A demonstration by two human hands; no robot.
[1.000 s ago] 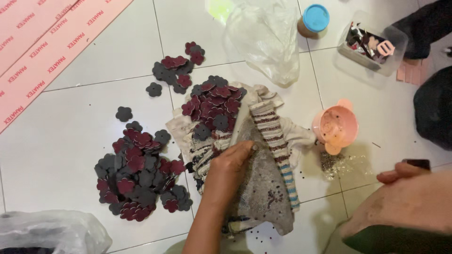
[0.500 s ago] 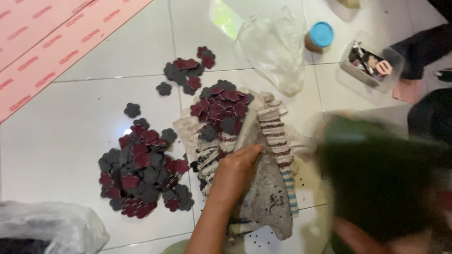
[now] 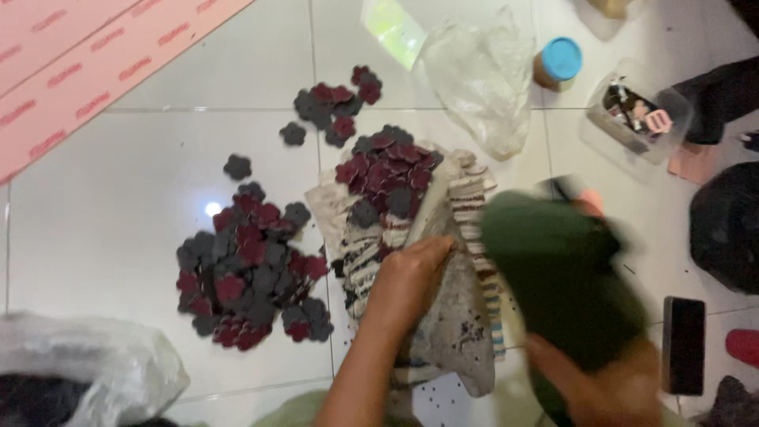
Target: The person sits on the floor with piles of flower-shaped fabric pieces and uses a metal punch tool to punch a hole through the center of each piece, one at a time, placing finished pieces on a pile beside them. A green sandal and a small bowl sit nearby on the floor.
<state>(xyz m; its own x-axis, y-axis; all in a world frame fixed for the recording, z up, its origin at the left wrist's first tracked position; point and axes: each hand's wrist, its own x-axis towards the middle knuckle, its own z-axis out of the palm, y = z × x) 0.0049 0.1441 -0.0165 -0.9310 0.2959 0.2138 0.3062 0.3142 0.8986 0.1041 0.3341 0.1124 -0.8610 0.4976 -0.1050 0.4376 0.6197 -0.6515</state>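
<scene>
My left hand (image 3: 409,281) presses down on a dirty striped cloth (image 3: 462,332) spread on the white tiled floor, fingers closed on a fold of it. A heap of dark red and black flower-shaped pieces (image 3: 387,174) lies on the cloth's far end. My right hand (image 3: 613,387), low at the right, holds a blurred dark green object (image 3: 561,277) over the cloth's right side. A larger pile of the same flower pieces (image 3: 249,269) lies on the floor to the left, and a smaller group (image 3: 336,107) sits further away.
A clear plastic bag (image 3: 482,75), a jar with a blue lid (image 3: 557,63) and a clear box of small items (image 3: 636,119) stand at the back right. A black phone (image 3: 685,345) lies at the right. Pink sheets (image 3: 87,63) cover the far left; another plastic bag (image 3: 87,375) sits near left.
My right hand has brought the dark green object up and leftward over the cloth, hiding the orange cup seen earlier. My left hand stays on the cloth.
</scene>
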